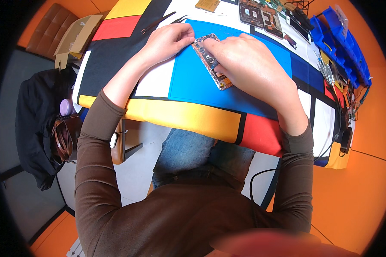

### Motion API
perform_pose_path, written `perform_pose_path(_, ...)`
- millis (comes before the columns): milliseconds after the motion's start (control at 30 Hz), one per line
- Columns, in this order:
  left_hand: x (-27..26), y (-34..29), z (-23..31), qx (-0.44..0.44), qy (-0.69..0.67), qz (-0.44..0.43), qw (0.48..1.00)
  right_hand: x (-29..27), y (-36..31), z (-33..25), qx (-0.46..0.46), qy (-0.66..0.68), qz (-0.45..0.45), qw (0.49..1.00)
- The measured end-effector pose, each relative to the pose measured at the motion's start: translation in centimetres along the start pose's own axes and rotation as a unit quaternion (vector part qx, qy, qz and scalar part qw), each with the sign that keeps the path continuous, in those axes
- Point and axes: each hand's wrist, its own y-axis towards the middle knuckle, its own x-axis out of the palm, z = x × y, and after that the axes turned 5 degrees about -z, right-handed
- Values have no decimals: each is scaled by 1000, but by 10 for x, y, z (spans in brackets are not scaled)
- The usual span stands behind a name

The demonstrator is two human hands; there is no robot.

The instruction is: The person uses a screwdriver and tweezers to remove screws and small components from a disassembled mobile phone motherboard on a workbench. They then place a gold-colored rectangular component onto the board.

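Lying open near the blue mat's (193, 81) left edge, the phone (206, 58) has its insides bared, cover not yet on; right hand (255, 60) over it, left hand (169, 40) at its far corner, whether either pinches it I cannot tell.

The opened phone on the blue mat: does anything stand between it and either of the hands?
Nothing visible does. The right hand lies directly over the opened phone, touching it, and the left hand is right at its upper-left corner.
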Motion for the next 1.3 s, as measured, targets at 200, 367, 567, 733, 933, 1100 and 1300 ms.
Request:
perform_pose_path(200, 2, 1, -1, 0, -3, 1, 1000, 0, -1, 2, -21, -4, 14, 1000)
perform_pose_path(367, 5, 0, -3, 16, -5, 17, 1000, -1, 0, 2, 12, -2, -15, 1000)
perform_pose_path(567, 5, 0, -5, 19, -6, 19, 1000, 2, 1, 2, 47, -31, -9, 998)
perform_pose_path(733, 2, 0, -5, 3, 1, 0, 1000, 4, 2, 0, 68, -38, -13, 997)
perform_pose_path(933, 3, 1, -5, 29, 11, 22, 999, 3, 2, 1, 62, -50, 2, 997)
perform_pose_path(1100, 6, 0, -8, 45, 6, 33, 998, 3, 1, 2, 56, -50, 7, 997)
perform_pose_path(1300, 5, -2, -7, 30, 4, 26, 999, 1, -7, 14, 40, 79, -5, 996)
